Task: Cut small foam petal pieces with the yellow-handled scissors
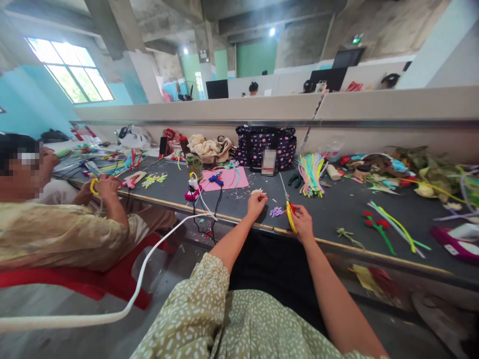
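My right hand (302, 223) is closed on yellow-and-red-handled scissors (289, 212), whose blades point up and away over the dark table (337, 209). My left hand (256, 204) rests near the table's front edge, fingers curled in a pinch on a small pale scrap (258, 191). A small purple cut piece (276, 212) lies between my hands.
A bundle of coloured pipe cleaners (312, 174), red pipe-cleaner flowers (376, 224), a pink sheet (224, 178), a blue glue gun (216, 178) and a dotted bag (265, 145) lie on the table. A co-worker (56, 219) sits on a red chair to my left, holding yellow scissors.
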A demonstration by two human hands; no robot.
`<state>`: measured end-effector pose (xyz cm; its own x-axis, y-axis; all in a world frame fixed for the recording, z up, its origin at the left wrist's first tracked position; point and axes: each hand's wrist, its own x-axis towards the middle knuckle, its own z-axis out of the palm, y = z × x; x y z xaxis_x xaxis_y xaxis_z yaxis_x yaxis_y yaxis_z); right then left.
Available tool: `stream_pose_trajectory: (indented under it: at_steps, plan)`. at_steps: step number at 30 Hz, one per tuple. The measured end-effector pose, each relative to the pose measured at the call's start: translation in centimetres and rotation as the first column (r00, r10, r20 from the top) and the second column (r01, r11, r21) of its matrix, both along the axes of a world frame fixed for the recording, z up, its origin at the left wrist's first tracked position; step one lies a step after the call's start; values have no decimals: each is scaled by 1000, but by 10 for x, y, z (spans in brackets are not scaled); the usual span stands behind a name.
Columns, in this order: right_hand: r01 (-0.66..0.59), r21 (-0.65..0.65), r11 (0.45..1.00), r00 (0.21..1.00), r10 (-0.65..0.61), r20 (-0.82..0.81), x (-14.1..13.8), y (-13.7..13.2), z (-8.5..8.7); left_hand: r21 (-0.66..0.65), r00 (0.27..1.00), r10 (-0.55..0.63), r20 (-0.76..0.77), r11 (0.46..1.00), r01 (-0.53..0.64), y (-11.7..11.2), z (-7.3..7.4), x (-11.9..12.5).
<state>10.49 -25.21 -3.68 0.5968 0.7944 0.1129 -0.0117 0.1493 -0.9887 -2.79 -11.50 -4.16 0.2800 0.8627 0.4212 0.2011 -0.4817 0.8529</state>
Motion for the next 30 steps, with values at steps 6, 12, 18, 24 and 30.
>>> stream_pose_trajectory:
  at_steps: [6,12,18,24,30]
  plan:
    - [11,11,1000,1000,-11,-11,-3,-1,5,93,957,-73,-280,990,103,-5,4,10]
    - [1,29,1000,999,1,-45,-3,-1,6,138,789,-42,-613,977,160,-8,15,21]
    - [-2,35,999,1000,2,-14,-2,-1,3,117,744,9,-668,989,92,-11,15,30]
    - [-7,35,999,1000,7,18,0,1,-2,23,937,13,-350,1000,-5,-3,9,24]
    - [-17,41,999,999,15,30,-1,2,-4,-328,924,-74,375,922,207,2,2,7]
